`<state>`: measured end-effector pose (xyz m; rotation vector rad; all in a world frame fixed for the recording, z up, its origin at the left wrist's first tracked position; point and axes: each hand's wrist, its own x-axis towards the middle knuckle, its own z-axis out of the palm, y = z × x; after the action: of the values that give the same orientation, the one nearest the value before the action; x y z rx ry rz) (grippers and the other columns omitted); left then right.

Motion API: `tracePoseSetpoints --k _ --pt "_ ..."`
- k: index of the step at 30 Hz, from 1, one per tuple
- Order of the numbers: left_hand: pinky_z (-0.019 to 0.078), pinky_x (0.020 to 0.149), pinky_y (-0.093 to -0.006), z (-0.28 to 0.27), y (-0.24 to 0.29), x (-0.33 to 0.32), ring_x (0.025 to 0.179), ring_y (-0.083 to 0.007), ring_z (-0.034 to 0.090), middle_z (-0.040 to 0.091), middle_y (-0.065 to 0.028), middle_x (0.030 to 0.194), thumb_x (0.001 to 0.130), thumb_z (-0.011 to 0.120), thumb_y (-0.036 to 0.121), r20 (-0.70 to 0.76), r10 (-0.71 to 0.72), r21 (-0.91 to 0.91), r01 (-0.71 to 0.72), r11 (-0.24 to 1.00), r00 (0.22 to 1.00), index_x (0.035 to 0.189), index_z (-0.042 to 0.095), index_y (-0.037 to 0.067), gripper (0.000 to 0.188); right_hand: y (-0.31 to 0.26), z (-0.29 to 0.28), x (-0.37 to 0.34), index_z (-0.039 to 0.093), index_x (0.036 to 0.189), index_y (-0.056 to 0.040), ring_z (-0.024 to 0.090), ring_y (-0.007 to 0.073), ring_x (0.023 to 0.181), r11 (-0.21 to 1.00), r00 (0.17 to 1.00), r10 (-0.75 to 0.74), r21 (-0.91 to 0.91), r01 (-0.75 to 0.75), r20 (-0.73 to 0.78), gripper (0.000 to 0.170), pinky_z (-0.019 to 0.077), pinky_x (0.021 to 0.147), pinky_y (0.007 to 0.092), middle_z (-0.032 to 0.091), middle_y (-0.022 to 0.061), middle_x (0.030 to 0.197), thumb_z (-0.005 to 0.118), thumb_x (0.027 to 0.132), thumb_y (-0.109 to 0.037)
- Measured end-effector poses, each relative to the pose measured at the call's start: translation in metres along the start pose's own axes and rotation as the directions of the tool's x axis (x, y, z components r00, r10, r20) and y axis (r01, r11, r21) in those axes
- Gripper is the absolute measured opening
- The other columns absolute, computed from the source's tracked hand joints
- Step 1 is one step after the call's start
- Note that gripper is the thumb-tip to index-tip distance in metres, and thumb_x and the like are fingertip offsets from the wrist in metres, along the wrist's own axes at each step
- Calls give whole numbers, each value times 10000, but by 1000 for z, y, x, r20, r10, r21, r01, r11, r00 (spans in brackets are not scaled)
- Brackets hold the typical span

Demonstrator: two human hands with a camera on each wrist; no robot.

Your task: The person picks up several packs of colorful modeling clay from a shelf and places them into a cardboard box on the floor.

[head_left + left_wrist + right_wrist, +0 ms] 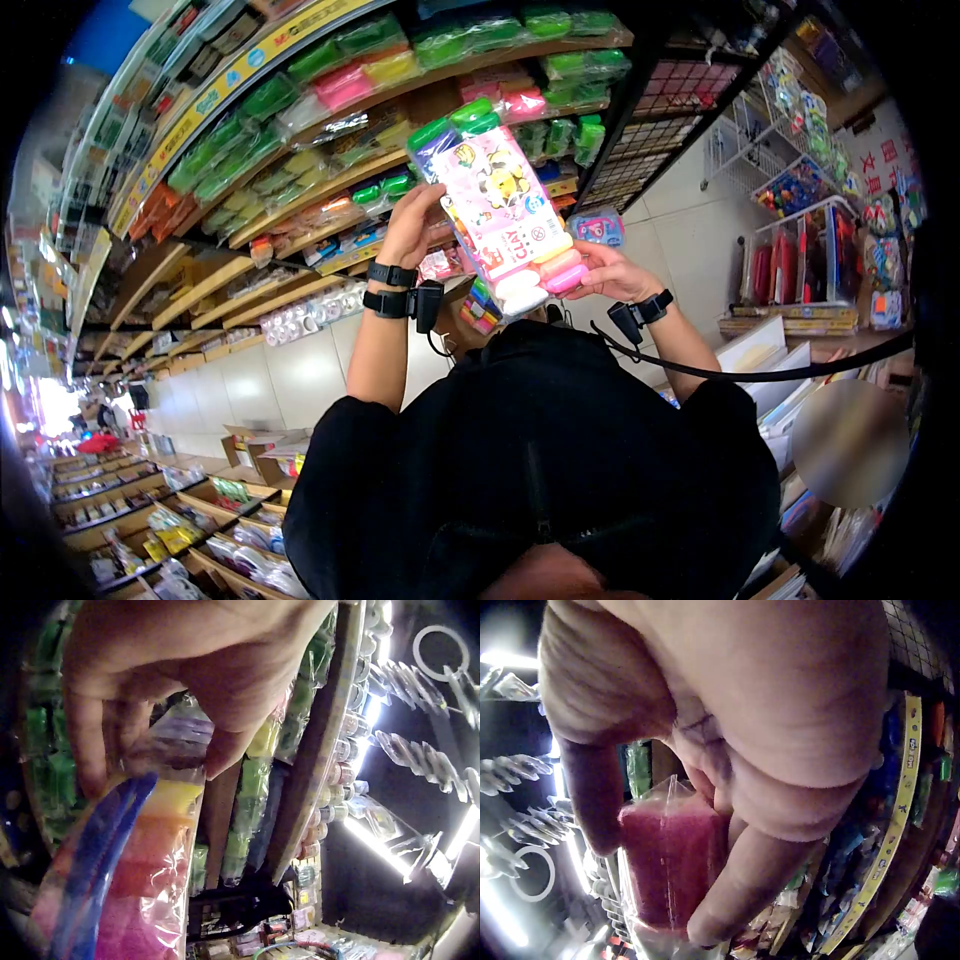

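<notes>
At twelve o'clock from the black top [570,420], a clear-wrapped clay pack [492,185] is held up in the air. The right grip [608,275], at one o'clock, pinches its near end between thumb and fingers; the left grip [412,228], at eleven, pinches its side. Farther off, from ten to twelve, wooden shelves [205,290] carry green packs [460,42]. Seemingly, taking hold is done; the pack looks unopened and is not yet set down.

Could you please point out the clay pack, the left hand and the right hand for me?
Clay pack [500,190]: head view, on its printed front.
Left hand [410,226]: head view, on the middle of the hand.
Right hand [612,274]: head view, on the middle of the hand.
</notes>
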<state>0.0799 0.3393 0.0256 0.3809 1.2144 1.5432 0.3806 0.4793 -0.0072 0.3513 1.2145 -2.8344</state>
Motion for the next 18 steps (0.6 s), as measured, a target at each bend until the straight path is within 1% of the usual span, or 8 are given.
tracePoseSetpoints --k 1,4,8,11,13,15,16,18 --pt "496 739 -347 5 1 5 890 -162 562 569 -54 1003 868 543 226 0 -20 -4 20 1000 1000 1028 522 44 243 5 -2 -3 251 1343 4 538 291 1084 999 999 -38 28 39 -20 662 486 876 404 468 174 1241 599 784 -60" --pt "505 751 -370 8 1 5 928 -184 559 565 -74 1028 873 538 219 7 -59 29 58 998 998 1050 497 29 263 4 -8 -3 254 1347 4 540 281 1079 998 999 -19 54 17 34 651 485 877 398 487 184 1219 593 794 -53" --pt "513 794 -408 11 0 1 989 -222 554 563 -92 1056 885 518 212 -22 -53 -9 52 999 998 1066 481 16 269 6 -13 -4 253 1354 -12 544 272 1072 997 999 -24 75 21 37 659 499 858 380 489 168 1230 602 796 -43" --pt "512 792 -409 15 5 0 987 -220 552 561 -91 1058 887 516 208 -17 -54 49 55 997 998 1069 477 16 267 12 -17 -5 247 1358 -19 539 266 1079 997 1000 -26 80 25 7 653 497 862 371 458 173 1261 592 804 -33" --pt "516 776 -399 14 5 1 975 -203 553 560 -81 1062 880 529 205 -30 -63 65 65 996 998 1056 478 35 250 14 -19 -4 245 1361 -24 531 259 1089 996 1000 -25 87 23 16 656 494 869 374 452 168 1267 594 805 -33" --pt "518 757 -377 16 5 2 973 -182 550 557 -71 1074 865 549 200 -17 -9 90 11 996 1000 1042 481 59 237 18 -19 -2 242 1363 -29 523 253 1099 996 999 -14 88 11 33 660 490 875 377 446 162 1273 595 805 -32" --pt "524 680 -317 20 6 0 905 -145 564 573 -42 1022 850 566 192 -24 10 114 -7 993 1000 1031 482 76 231 20 -18 -1 252 1360 -22 514 241 1108 998 1000 7 58 -9 21 683 487 873 370 451 147 1270 618 784 -33" --pt "534 687 -315 21 7 1 904 -149 579 583 -50 1028 861 540 195 -32 34 184 -28 983 999 1034 493 64 222 26 -23 1 262 1358 -14 505 229 1116 999 1000 28 23 -29 12 706 484 872 362 456 132 1268 642 763 -33"
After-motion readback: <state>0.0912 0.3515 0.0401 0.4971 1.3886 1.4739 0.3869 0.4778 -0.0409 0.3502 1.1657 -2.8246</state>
